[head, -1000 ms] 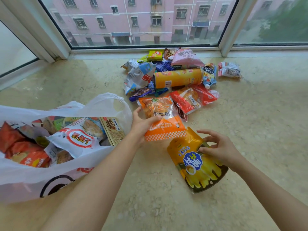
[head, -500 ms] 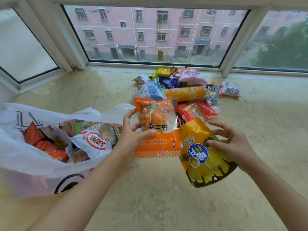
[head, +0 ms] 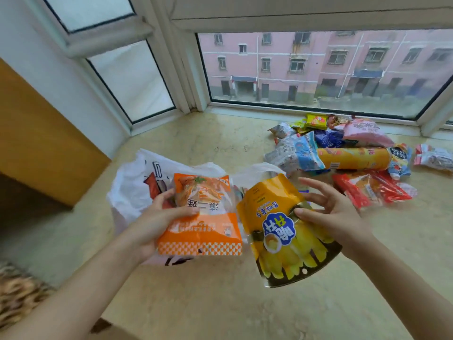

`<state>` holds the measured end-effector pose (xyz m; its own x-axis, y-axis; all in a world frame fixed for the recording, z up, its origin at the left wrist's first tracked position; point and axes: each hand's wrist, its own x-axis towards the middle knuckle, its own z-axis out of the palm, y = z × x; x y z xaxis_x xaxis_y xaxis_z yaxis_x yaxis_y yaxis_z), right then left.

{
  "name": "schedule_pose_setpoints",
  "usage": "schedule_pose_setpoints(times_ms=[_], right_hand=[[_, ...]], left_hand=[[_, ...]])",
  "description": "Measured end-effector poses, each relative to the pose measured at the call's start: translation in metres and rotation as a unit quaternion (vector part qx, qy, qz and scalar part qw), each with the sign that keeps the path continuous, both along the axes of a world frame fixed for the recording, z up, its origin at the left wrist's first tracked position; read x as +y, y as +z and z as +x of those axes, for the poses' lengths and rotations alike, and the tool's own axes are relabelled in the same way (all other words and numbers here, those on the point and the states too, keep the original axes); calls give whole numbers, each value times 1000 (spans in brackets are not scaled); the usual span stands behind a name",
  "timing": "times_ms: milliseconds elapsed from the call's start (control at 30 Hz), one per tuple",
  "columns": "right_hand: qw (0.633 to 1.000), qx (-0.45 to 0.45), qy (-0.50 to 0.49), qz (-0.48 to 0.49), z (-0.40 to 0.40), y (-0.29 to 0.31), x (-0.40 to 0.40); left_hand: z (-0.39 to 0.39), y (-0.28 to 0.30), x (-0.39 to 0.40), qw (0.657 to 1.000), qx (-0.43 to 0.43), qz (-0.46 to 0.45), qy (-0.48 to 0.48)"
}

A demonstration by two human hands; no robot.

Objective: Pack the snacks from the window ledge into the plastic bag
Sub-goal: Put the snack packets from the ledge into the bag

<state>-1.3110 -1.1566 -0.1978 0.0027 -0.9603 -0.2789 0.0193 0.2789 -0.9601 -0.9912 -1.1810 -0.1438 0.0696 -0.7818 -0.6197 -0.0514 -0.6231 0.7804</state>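
Observation:
My left hand (head: 157, 222) grips an orange snack packet (head: 203, 217) by its left side, lifted above the ledge. My right hand (head: 333, 212) pinches a yellow chip bag (head: 284, 231) with thumb on its front and fingers spread behind it. Both packets hang just in front of the white plastic bag (head: 132, 182), which lies on the ledge behind my left hand with snacks inside, mostly hidden. A pile of snacks (head: 343, 153) lies by the window at the right, with an orange chip tube (head: 353, 158) across it.
The marble window ledge (head: 220, 303) runs from the window to the near edge. A wooden panel (head: 41, 143) stands at the left. Window frames (head: 186, 94) close the back and left. A patterned fabric (head: 19, 290) shows at the lower left.
Both hands have lifted their packets off the ledge and carried them left toward the plastic bag. The view has swung to the left.

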Motion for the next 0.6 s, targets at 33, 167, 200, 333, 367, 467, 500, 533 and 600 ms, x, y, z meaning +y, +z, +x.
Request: schedule_pose_setpoints(times_ms=[33,167,200,333,367,467,500,533,600], right_hand=[[1000,-9,8,5,12,0,-7],[998,-37,39,24,50,-3,-32],[997,-47,43,36,57,-4,-37],[988,-102,36,108,73,-12,-54],[985,-111,32,128,75,-14,-57],[973,-135,9,189,79,-25,-68],[966,-149,-3,209,80,-29,-72],[959,-167,-14,229,83,-34,-76],[945,-201,-25,257,89,-41,-82]], left_hand=[[7,6,1,1000,-7,13,16],[35,18,-4,997,-21,66,29],[40,19,-6,997,-24,75,23],[44,20,-20,995,-32,97,0],[44,19,-26,995,-26,94,-1],[36,15,-48,994,-44,99,-29],[32,15,-55,992,-65,101,-47],[28,16,-62,989,-82,103,-60],[22,17,-76,985,-114,105,-72]])
